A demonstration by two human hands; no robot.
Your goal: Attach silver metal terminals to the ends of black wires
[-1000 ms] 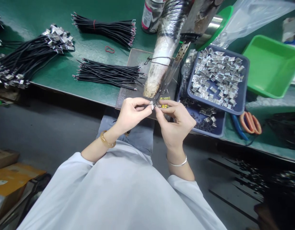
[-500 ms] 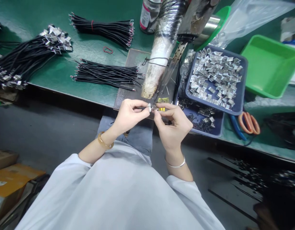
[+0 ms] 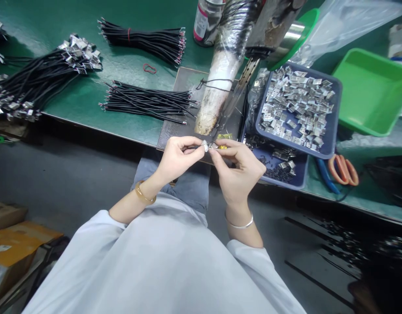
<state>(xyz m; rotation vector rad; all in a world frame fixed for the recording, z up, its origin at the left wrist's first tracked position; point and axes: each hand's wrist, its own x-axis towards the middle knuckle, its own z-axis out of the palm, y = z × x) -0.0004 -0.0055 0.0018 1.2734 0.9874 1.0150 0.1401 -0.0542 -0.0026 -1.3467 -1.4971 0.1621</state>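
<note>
My left hand (image 3: pixel 177 159) is closed in a pinch on a thin black cable (image 3: pixel 195 147), only a short length of which shows. Something white covers the tip of a finger or thumb there. Facing it, my right hand (image 3: pixel 237 169) pinches a small silvery metal piece (image 3: pixel 213 146) against the cable's end; its exact shape is partly hidden by the fingers. Just behind the right fingertips sits a small yellow item (image 3: pixel 223 147). Beyond both hands, a soldering iron wrapped in white and clear film (image 3: pixel 217 78) points down toward the dark board (image 3: pixel 170 131).
Loose black cables (image 3: pixel 148 102) and a tied bundle (image 3: pixel 144 41) lie left of the iron. Cables with metal plugs (image 3: pixel 50 74) are heaped farther left. A blue tray (image 3: pixel 337 117) of metal shells, orange-handled scissors (image 3: pixel 343 170) and a green bin (image 3: pixel 367 91) stand right.
My right fingertips have come slightly closer to the left ones, bringing the metal piece nearer the cable's end. The whole view has shifted a little.
</note>
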